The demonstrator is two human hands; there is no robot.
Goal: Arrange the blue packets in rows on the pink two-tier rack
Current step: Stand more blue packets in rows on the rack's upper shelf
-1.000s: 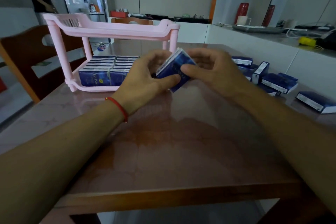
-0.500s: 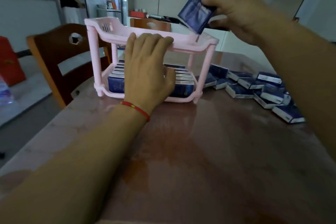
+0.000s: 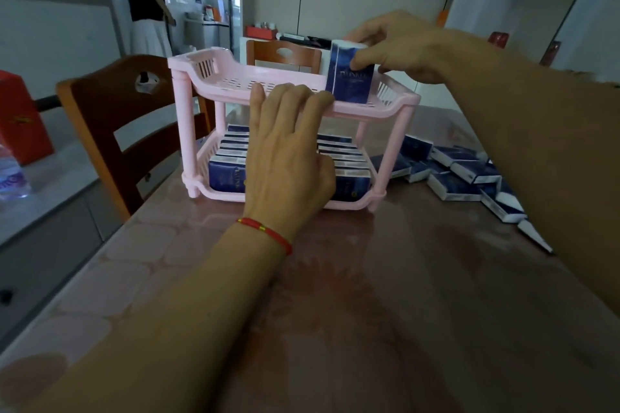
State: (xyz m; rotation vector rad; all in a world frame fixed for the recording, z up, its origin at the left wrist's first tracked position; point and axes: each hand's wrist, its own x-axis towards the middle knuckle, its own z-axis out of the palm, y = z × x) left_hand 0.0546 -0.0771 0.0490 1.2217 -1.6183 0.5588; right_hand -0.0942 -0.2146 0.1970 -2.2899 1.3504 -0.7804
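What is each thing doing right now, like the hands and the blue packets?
Rack, standing upright.
Held packet, upright at the top shelf's right end.
Right hand, pinching the held packet.
Left hand, fingers resting on the rack's top front rim.
Lower-shelf packets, lined up in rows.
Loose packets, heaped right of the rack.

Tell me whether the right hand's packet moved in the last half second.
Yes: the blue packet came down onto the top tier of the pink rack.

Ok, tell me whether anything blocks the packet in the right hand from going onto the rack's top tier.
Nothing visible does. The packet, gripped by the right hand, stands upright at the top tier's right end; the left hand only rests on the front rim.
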